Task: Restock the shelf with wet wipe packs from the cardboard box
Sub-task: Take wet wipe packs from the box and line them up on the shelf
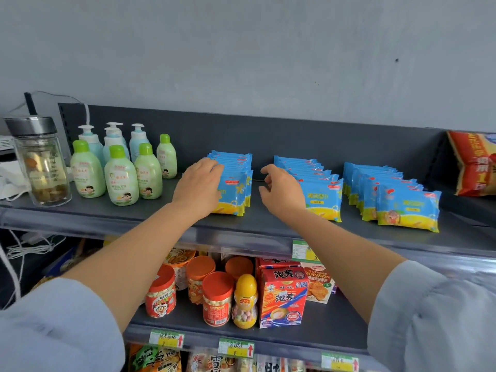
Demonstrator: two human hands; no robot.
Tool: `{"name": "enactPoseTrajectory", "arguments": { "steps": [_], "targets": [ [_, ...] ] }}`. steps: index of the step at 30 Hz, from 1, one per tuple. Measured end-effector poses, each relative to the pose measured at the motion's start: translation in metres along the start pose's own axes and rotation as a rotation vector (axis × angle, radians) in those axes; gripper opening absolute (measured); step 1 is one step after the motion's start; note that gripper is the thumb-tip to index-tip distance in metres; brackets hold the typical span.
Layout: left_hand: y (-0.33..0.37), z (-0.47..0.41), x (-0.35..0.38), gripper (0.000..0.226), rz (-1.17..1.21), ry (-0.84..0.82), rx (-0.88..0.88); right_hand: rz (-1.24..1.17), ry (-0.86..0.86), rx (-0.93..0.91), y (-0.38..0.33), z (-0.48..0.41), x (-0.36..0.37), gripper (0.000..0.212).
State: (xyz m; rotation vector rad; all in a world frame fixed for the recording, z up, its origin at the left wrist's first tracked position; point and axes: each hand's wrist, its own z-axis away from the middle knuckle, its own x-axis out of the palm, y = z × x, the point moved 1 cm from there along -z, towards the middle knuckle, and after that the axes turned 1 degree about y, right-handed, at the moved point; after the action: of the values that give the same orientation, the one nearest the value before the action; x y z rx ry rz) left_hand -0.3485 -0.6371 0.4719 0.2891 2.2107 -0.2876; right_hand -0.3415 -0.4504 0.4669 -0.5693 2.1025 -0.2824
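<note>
Your left hand lies on the left row of wet wipe packs on the top shelf. Its grip is apart, with fairly straight fingers laid over the tops of the packs near the front of the row. Your right hand is in the gap between that row and the middle row of packs. Its grip is loose, with the fingers lightly curled around nothing. You cannot tell whether it touches the middle row. Further right, more rows of packs stand upright, facing forward. Green lotion bottles stand just left of your left hand, and a glass flask stands at the shelf's left end.
</note>
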Motion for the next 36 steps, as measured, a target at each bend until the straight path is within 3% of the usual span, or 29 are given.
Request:
{"name": "enactPoseTrajectory", "arguments": {
  "steps": [5,13,16,25,36],
  "targets": [
    [0.039,-0.007,-0.005,0.040,0.037,0.000,0.086,0.160,0.002,0.011,0.019,0.022,-0.024,0.041],
    [0.132,-0.005,-0.007,0.042,0.103,-0.015,0.269,0.444,-0.022,0.174,0.079,0.079,-0.089,0.043],
    [0.175,-0.002,-0.011,0.035,0.137,-0.010,0.317,0.492,-0.027,0.243,0.106,0.105,-0.120,0.039],
    [0.330,0.036,-0.017,0.044,0.288,-0.087,0.420,0.574,-0.086,0.389,0.195,0.212,-0.207,0.040],
    [0.496,0.127,0.018,0.039,0.387,-0.298,0.487,0.619,-0.281,0.543,0.309,0.362,-0.255,0.036]
  ]
}}
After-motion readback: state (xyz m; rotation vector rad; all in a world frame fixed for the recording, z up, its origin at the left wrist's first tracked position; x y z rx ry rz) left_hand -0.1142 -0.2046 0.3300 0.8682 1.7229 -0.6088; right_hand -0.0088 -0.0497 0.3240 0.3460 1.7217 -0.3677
